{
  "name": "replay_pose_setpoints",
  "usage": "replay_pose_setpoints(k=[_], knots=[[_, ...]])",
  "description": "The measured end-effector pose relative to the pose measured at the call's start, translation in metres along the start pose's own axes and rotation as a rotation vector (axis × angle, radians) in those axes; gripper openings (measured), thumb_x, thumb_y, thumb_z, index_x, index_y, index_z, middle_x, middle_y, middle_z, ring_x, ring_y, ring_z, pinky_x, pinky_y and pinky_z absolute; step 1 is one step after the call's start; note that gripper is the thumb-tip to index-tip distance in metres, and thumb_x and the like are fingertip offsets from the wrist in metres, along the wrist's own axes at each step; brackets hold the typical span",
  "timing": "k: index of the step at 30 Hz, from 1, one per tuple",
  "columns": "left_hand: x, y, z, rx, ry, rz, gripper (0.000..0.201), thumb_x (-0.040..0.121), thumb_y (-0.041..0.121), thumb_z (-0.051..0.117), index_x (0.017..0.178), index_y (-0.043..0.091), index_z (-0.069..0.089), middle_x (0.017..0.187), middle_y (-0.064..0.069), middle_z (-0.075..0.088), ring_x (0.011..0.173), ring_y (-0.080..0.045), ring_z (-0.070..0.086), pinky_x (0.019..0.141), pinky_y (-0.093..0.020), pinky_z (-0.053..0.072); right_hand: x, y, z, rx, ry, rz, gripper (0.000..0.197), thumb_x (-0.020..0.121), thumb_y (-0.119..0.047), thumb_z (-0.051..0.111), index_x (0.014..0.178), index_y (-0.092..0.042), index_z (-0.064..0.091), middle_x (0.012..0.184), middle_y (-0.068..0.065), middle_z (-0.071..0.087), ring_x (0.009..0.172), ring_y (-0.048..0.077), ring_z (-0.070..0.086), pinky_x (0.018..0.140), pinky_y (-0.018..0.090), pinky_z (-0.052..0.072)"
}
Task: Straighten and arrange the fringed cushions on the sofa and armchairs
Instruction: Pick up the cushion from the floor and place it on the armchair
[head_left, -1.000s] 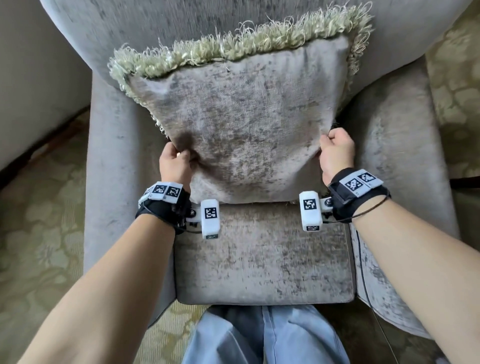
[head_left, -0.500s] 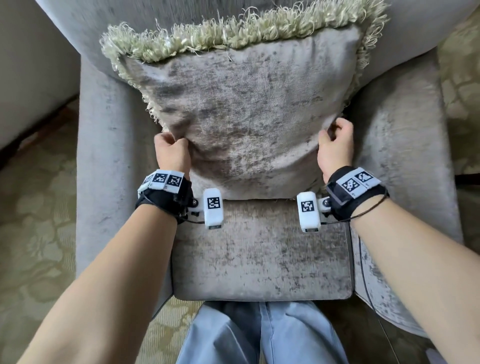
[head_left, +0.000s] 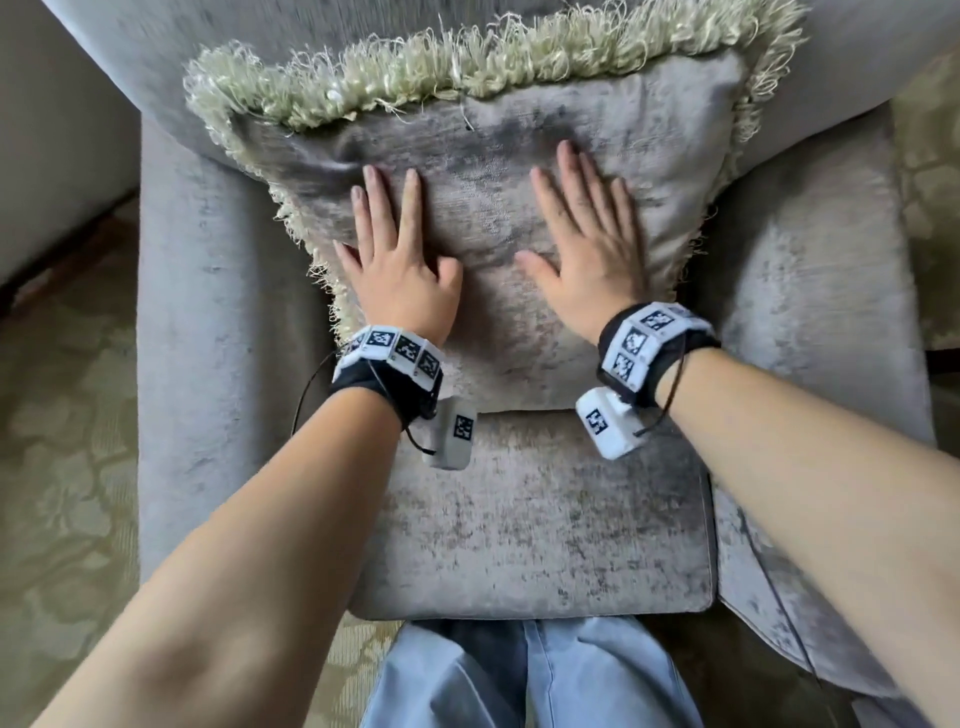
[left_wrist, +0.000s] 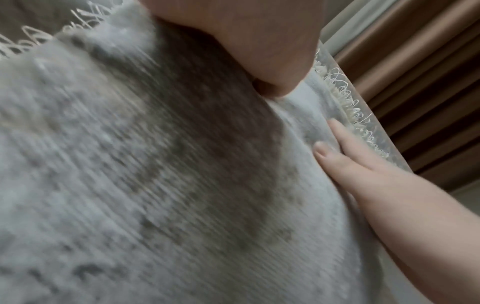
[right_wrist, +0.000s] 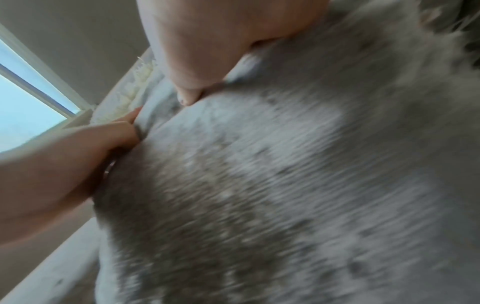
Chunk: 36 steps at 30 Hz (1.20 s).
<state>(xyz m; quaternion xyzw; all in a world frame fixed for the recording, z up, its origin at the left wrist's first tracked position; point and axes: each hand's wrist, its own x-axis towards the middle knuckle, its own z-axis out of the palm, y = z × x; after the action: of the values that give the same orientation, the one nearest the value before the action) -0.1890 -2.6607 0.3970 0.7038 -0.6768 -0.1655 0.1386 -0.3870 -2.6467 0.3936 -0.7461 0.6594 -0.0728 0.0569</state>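
A grey velvet cushion (head_left: 483, 208) with a pale green fringe (head_left: 467, 73) leans upright against the back of a grey armchair (head_left: 208, 312). My left hand (head_left: 395, 254) lies flat on the cushion's left half, fingers straight. My right hand (head_left: 587, 239) lies flat on its right half, fingers spread. In the left wrist view the cushion's face (left_wrist: 155, 164) fills the frame, blurred, with the right hand (left_wrist: 345, 156) pressing on it. In the right wrist view the cushion (right_wrist: 285, 185) fills the frame and the left hand (right_wrist: 109, 133) rests flat on it.
The armchair's seat pad (head_left: 535, 519) lies in front of the cushion, with padded arms left (head_left: 208, 389) and right (head_left: 821, 338). Patterned carpet (head_left: 62, 467) surrounds the chair. My legs in light blue trousers (head_left: 519, 675) stand at the seat's front edge. A window (right_wrist: 20, 115) shows in the right wrist view.
Both hands have let go of the cushion's lower side edges, moved inward and up, and now lie flat on its front face. The cushion sits further back against the chair.
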Motion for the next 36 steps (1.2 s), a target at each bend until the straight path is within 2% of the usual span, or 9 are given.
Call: replay_pose_setpoints(k=[10, 15, 19, 21, 24, 27, 29, 32, 36], knots=[[0.027, -0.049, -0.01, -0.05, -0.057, -0.19, 0.086, 0.08, 0.04, 0.039, 0.156, 0.02, 0.004, 0.165, 0.002, -0.001, 0.152, -0.017, -0.001, 0.12, -0.051, 0.009, -0.005, 0.056, -0.001, 0.118, 0.136, 0.305, 0.064, 0.098, -0.046, 0.032, 0.156, -0.025, 0.015, 0.165, 0.007, 0.007, 0.152, 0.024, 0.007, 0.123, 0.043, 0.008], [-0.003, -0.063, 0.004, -0.435, 0.214, -0.454, 0.056, 0.088, 0.029, 0.048, 0.139, 0.007, 0.045, 0.139, -0.016, 0.051, 0.13, -0.029, 0.046, 0.111, -0.035, 0.033, -0.034, 0.043, 0.014, 0.58, 0.473, 0.73, 0.037, 0.088, -0.019, 0.051, 0.12, -0.002, 0.057, 0.125, 0.02, 0.055, 0.114, 0.032, 0.053, 0.099, 0.027, 0.037], [-0.046, -0.063, 0.019, -0.439, 0.082, -0.666, 0.03, 0.095, 0.033, 0.043, 0.098, 0.007, 0.057, 0.102, -0.015, 0.063, 0.091, -0.031, 0.055, 0.078, -0.032, 0.037, -0.074, 0.023, 0.027, 0.642, 0.116, 0.893, 0.006, 0.086, -0.015, 0.05, 0.087, -0.012, 0.055, 0.087, 0.007, 0.063, 0.081, 0.03, 0.057, 0.069, 0.034, 0.044], [-0.058, -0.064, 0.023, -0.347, -0.055, -0.683, 0.026, 0.092, 0.026, 0.046, 0.089, 0.007, 0.063, 0.096, -0.018, 0.066, 0.085, -0.033, 0.054, 0.073, -0.033, 0.037, -0.092, 0.01, 0.038, 0.63, -0.093, 0.857, 0.012, 0.081, -0.021, 0.051, 0.073, -0.012, 0.05, 0.07, 0.004, 0.061, 0.066, 0.029, 0.057, 0.059, 0.033, 0.045], [-0.064, -0.061, 0.027, -0.321, -0.237, -0.599, 0.021, 0.082, 0.024, 0.056, 0.075, 0.008, 0.069, 0.079, -0.017, 0.067, 0.083, -0.035, 0.064, 0.069, -0.033, 0.046, -0.102, -0.006, 0.054, 0.734, -0.368, 0.685, 0.015, 0.074, -0.025, 0.053, 0.068, -0.013, 0.059, 0.063, 0.008, 0.068, 0.063, 0.031, 0.067, 0.065, 0.047, 0.058], [-0.049, -0.049, 0.025, -0.463, -0.362, -0.432, 0.021, 0.072, 0.018, 0.058, 0.054, 0.012, 0.066, 0.061, -0.009, 0.068, 0.065, -0.029, 0.068, 0.064, -0.036, 0.057, -0.086, -0.021, 0.05, 0.719, -0.569, 0.418, 0.016, 0.083, -0.017, 0.056, 0.076, -0.018, 0.07, 0.075, 0.0, 0.074, 0.071, 0.02, 0.07, 0.076, 0.038, 0.059], [-0.029, -0.047, 0.023, -0.569, -0.364, -0.422, 0.023, 0.066, 0.016, 0.054, 0.049, 0.014, 0.069, 0.057, -0.007, 0.071, 0.061, -0.029, 0.07, 0.067, -0.041, 0.061, -0.066, -0.022, 0.044, 0.649, -0.624, 0.34, 0.019, 0.086, -0.02, 0.056, 0.085, -0.022, 0.075, 0.085, -0.002, 0.075, 0.079, 0.016, 0.069, 0.08, 0.03, 0.055], [-0.003, -0.056, 0.028, -0.759, -0.237, -0.507, 0.026, 0.064, 0.014, 0.049, 0.047, 0.016, 0.07, 0.052, -0.001, 0.069, 0.057, -0.027, 0.065, 0.065, -0.037, 0.056, -0.042, 0.006, 0.05, 0.67, -0.585, 0.506, 0.023, 0.078, -0.026, 0.05, 0.069, -0.02, 0.07, 0.082, 0.008, 0.076, 0.079, 0.029, 0.072, 0.082, 0.044, 0.058], [-0.011, -0.08, 0.04, -0.482, -0.264, -0.557, 0.033, 0.062, 0.023, 0.047, 0.067, 0.014, 0.078, 0.072, -0.015, 0.074, 0.073, -0.032, 0.07, 0.071, -0.037, 0.059, -0.056, 0.026, 0.044, 0.459, -0.424, 0.664, 0.027, 0.075, -0.024, 0.047, 0.066, -0.007, 0.065, 0.067, 0.012, 0.068, 0.068, 0.035, 0.066, 0.07, 0.039, 0.058]])
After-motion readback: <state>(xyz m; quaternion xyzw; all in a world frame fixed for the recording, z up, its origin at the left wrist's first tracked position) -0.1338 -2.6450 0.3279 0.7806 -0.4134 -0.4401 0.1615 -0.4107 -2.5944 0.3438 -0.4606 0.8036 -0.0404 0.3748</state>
